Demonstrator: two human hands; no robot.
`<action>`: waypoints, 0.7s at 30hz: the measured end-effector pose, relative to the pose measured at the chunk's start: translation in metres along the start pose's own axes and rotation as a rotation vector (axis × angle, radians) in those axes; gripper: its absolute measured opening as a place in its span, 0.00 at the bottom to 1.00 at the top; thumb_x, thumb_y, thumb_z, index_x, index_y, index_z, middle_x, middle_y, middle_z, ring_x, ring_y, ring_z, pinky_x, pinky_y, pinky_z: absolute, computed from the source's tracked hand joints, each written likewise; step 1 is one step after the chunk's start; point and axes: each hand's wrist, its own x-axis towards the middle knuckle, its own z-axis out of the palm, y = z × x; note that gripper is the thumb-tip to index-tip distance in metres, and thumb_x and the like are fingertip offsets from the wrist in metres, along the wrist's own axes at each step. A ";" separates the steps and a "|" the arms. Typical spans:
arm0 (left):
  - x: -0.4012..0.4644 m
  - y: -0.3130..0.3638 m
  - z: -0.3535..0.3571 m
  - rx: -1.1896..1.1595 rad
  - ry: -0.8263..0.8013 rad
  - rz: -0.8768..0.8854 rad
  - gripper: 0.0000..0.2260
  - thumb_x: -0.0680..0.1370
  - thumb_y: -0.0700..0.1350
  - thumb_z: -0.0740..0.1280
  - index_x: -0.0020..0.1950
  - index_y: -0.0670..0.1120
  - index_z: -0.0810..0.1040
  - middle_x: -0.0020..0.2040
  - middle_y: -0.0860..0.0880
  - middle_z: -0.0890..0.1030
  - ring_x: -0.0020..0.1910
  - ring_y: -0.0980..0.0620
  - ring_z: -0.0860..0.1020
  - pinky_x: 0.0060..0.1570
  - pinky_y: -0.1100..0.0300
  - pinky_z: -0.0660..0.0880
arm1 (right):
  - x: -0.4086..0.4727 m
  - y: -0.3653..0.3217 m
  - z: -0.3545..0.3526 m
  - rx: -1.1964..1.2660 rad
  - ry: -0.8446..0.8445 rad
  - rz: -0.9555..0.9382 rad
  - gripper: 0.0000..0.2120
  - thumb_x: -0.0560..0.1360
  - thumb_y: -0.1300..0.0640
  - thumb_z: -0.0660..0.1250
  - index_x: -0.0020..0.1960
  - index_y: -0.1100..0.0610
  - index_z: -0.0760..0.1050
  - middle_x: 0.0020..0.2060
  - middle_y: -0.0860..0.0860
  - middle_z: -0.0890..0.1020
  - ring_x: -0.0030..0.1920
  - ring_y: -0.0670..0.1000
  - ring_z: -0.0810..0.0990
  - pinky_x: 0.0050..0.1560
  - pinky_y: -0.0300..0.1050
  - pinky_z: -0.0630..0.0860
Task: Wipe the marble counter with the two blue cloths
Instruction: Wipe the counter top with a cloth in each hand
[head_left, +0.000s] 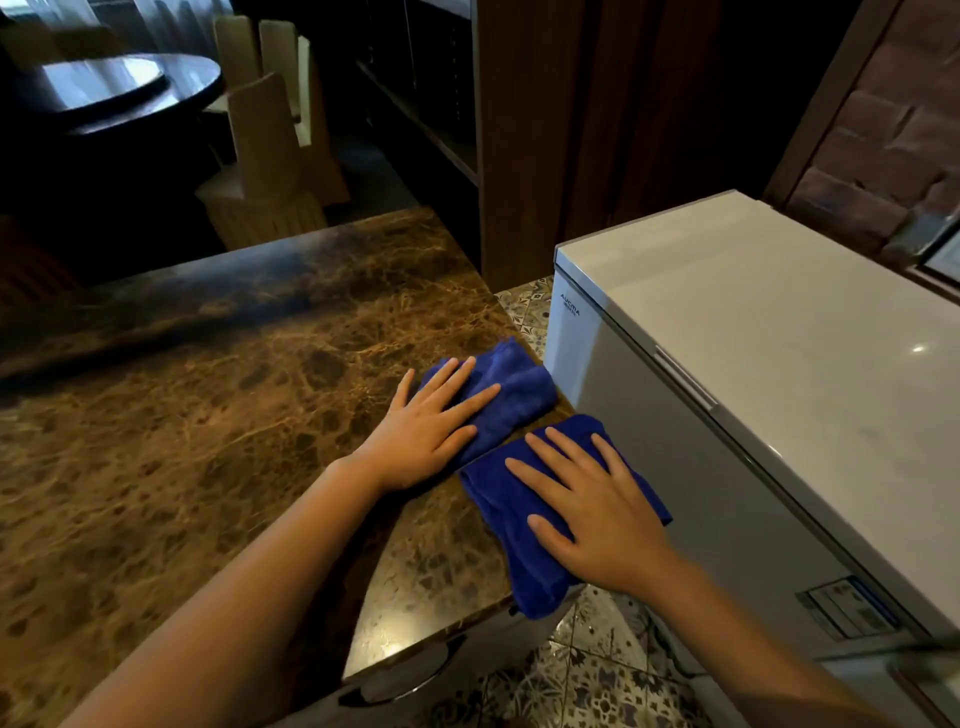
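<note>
Two blue cloths lie at the right edge of the brown marble surface (208, 415), side by side and touching. The far cloth (519, 387) lies under the left hand (423, 434); its fingers (470, 397) are extended flat and spread, pressing down, not grasping. The near cloth (511, 551) lies under the right hand (597, 519), fingers (550, 462) likewise flat and released; its near end overhangs the surface edge. A white chest freezer (753, 332) stands just right of both cloths.
</note>
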 end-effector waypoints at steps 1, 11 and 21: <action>-0.001 -0.001 0.000 0.004 -0.042 0.003 0.24 0.74 0.66 0.41 0.69 0.67 0.40 0.73 0.57 0.37 0.71 0.55 0.34 0.69 0.44 0.34 | 0.000 0.000 0.000 -0.001 0.001 0.000 0.25 0.75 0.43 0.53 0.71 0.46 0.60 0.71 0.52 0.66 0.71 0.52 0.58 0.68 0.58 0.48; 0.035 0.014 0.003 0.088 -0.124 0.026 0.22 0.79 0.60 0.46 0.71 0.66 0.41 0.77 0.52 0.41 0.74 0.52 0.37 0.65 0.44 0.30 | -0.001 -0.001 -0.001 0.010 -0.012 0.011 0.25 0.75 0.43 0.53 0.71 0.46 0.60 0.71 0.52 0.65 0.72 0.52 0.57 0.68 0.57 0.48; -0.046 -0.001 -0.021 -0.051 0.280 -0.197 0.27 0.76 0.58 0.53 0.74 0.56 0.53 0.75 0.46 0.59 0.74 0.48 0.55 0.71 0.45 0.53 | -0.001 0.000 -0.002 -0.003 -0.037 0.007 0.25 0.75 0.43 0.51 0.71 0.46 0.60 0.72 0.51 0.64 0.72 0.52 0.56 0.68 0.57 0.46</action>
